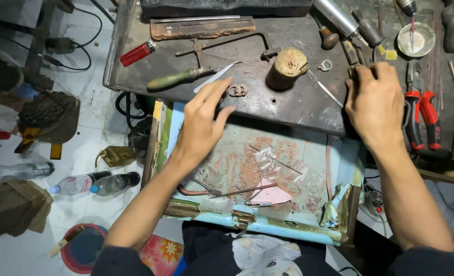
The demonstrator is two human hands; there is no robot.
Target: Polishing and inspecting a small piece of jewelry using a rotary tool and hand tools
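Small silver filigree piece [237,90] sits on the dark workbench [293,102], just off the left hand [202,122] fingertips, fingers loosely spread. At 3 o'clock the right hand [374,99] lies curled, knuckles up; can't tell if it's pinching anything. Wooden stump [290,64] at 1 o'clock, red pliers [422,118] far right.

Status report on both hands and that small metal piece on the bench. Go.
Left hand open, fingertips by the small metal piece, not gripping. Right hand resting on bench edge near red-handled pliers. Wooden stump close behind piece.
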